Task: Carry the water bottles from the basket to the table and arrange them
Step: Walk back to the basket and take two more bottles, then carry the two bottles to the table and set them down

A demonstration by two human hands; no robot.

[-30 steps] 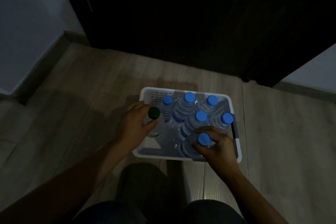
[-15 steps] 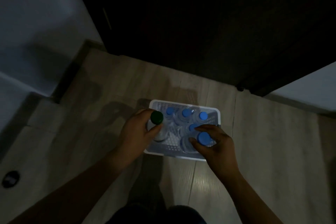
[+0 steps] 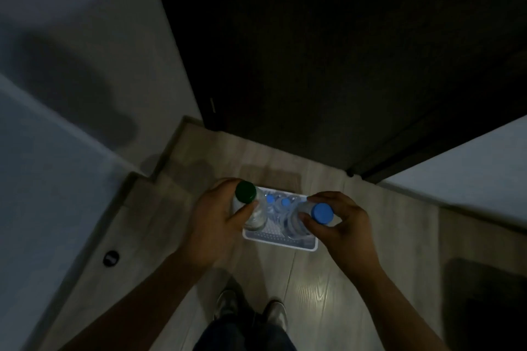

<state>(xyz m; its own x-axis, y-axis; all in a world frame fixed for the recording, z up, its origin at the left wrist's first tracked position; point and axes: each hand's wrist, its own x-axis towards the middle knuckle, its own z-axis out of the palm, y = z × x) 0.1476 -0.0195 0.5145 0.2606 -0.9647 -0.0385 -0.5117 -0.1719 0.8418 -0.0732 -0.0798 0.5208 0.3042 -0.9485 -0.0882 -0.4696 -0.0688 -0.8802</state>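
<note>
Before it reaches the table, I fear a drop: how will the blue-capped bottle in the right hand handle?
The right hand pinches the blue-capped bottle under its cap, so it may swing or slip if full. Its clear plastic probably flexes rather than shatters. Tall and narrow, it could tip easily.

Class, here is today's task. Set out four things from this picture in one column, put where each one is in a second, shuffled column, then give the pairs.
1 green-capped bottle
2 nearest blue-capped bottle
3 white basket
4 other blue-capped bottles

A in the right hand
B on the floor
C in the left hand
D inside the basket

Pairs: 1-C, 2-A, 3-B, 4-D
</note>
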